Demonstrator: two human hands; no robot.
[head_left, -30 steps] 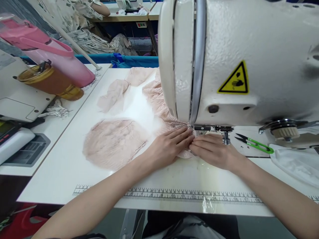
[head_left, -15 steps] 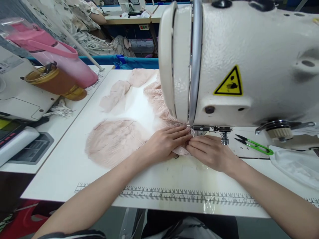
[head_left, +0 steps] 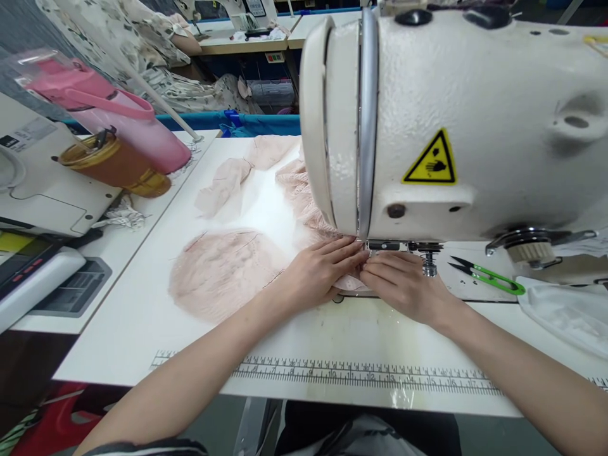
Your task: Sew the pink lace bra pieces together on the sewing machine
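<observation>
Sheer pink lace fabric (head_left: 228,272) lies across the white sewing table, and part of it runs up under the head of the sewing machine (head_left: 427,95). My left hand (head_left: 325,266) rests flat on this fabric just left of the needle area, fingers stretched forward and its thumb mostly hidden. Close beside it, my right hand (head_left: 403,285) has bent fingers pressed together at the fabric's edge; its thumb is out of sight. The fingertips of both hands almost meet below the machine head, which hides the needle.
Green thread snips (head_left: 489,277) lie right of my right hand, near a white cloth (head_left: 565,310). A printed ruler (head_left: 332,373) runs along the front edge. At left stand an amber cup (head_left: 118,168) and a pink bottle (head_left: 137,130). Beyond, a person's arm (head_left: 185,44) shows.
The camera view has shifted slightly, so the whole scene sits a little differently. Both hands stay at the same place on the fabric, with hardly any movement.
</observation>
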